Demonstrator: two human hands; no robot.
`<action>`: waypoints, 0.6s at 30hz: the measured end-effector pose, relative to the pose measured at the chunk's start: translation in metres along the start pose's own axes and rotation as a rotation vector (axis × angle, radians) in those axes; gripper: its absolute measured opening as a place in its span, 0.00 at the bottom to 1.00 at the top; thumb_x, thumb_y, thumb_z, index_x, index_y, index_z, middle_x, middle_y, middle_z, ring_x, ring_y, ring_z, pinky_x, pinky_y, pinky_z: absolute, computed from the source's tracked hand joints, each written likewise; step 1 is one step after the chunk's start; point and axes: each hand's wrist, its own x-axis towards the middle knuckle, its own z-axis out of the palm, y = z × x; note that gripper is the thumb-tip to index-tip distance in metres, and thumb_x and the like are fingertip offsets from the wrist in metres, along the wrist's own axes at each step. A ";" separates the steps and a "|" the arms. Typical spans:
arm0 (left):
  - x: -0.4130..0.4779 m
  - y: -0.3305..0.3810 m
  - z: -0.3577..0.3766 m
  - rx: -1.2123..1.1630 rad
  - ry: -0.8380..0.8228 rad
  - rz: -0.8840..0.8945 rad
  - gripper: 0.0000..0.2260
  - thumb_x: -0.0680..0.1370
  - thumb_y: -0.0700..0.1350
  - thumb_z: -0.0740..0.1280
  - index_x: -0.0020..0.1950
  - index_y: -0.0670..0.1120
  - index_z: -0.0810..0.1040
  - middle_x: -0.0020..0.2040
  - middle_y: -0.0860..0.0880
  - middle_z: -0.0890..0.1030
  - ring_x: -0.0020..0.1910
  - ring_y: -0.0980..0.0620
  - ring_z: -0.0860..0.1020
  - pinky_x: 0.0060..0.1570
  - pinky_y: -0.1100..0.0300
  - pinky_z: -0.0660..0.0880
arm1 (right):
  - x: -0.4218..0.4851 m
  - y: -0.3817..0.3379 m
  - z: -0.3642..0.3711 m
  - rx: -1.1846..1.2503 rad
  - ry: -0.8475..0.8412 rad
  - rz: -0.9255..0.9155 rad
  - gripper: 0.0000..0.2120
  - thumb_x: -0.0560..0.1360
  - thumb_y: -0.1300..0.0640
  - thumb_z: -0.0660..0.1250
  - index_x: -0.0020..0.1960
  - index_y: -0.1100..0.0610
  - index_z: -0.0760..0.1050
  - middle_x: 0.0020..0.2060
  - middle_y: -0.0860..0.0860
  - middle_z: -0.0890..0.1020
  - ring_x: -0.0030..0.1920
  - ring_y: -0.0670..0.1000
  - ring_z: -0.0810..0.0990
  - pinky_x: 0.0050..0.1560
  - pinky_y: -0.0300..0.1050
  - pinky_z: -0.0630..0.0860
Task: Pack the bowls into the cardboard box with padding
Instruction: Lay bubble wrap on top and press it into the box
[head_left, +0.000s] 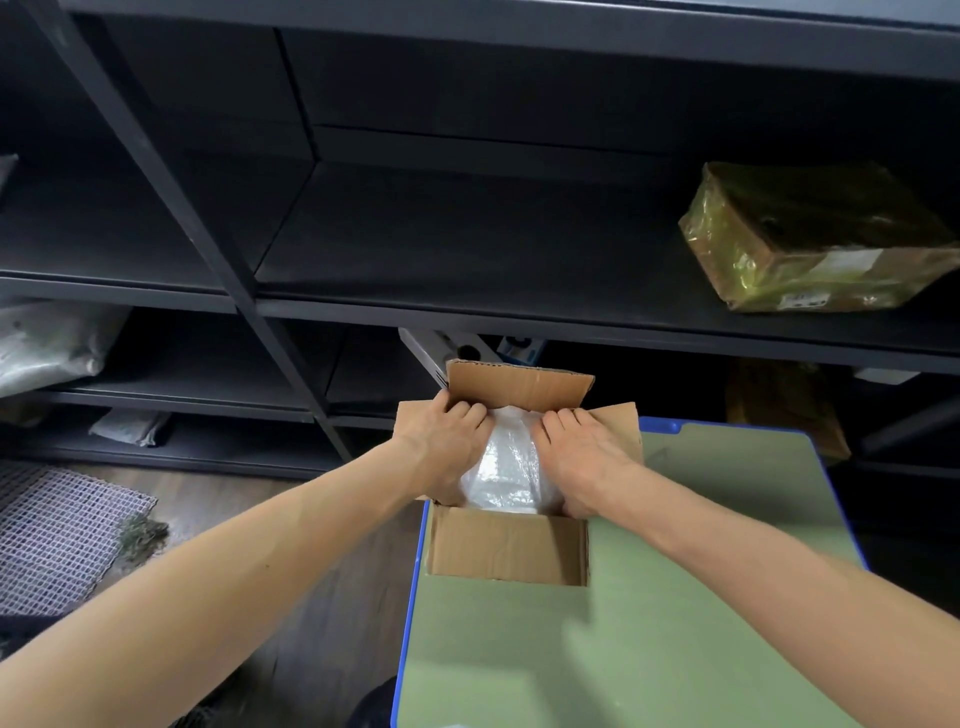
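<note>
While the left hand (447, 444) and right hand (584, 460) grip the wrapped bundle (511, 467) inside the cardboard box (509, 545), forcing it down could crack its contents.

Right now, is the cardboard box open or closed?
Open. The cardboard box has its flaps spread, and the left hand and right hand hold a plastic-wrapped bundle inside.

Box (506, 545): on table's (675, 623) far left corner.
Bundle (511, 467): in box, between left hand (447, 447) and right hand (582, 460).
Parcel (810, 239): on shelves (467, 234) behind, right.
</note>
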 end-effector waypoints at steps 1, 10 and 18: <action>-0.001 0.001 0.000 -0.002 0.004 -0.005 0.43 0.69 0.67 0.69 0.74 0.42 0.63 0.64 0.47 0.71 0.60 0.47 0.73 0.69 0.49 0.61 | 0.000 -0.001 0.000 -0.003 -0.007 0.008 0.40 0.67 0.53 0.72 0.73 0.63 0.59 0.62 0.57 0.69 0.61 0.56 0.69 0.67 0.49 0.65; -0.010 -0.002 0.007 -0.145 0.010 -0.105 0.33 0.68 0.62 0.72 0.67 0.47 0.70 0.60 0.50 0.74 0.58 0.48 0.73 0.65 0.52 0.65 | -0.003 -0.004 0.005 0.099 -0.037 0.087 0.41 0.67 0.57 0.71 0.75 0.64 0.57 0.66 0.57 0.68 0.66 0.58 0.66 0.76 0.52 0.54; -0.016 -0.003 0.000 -0.281 -0.090 -0.123 0.36 0.71 0.53 0.72 0.74 0.46 0.61 0.69 0.49 0.68 0.69 0.45 0.66 0.70 0.50 0.61 | -0.014 0.003 -0.005 0.282 -0.064 0.127 0.40 0.70 0.58 0.68 0.77 0.58 0.54 0.73 0.53 0.64 0.74 0.55 0.59 0.76 0.49 0.53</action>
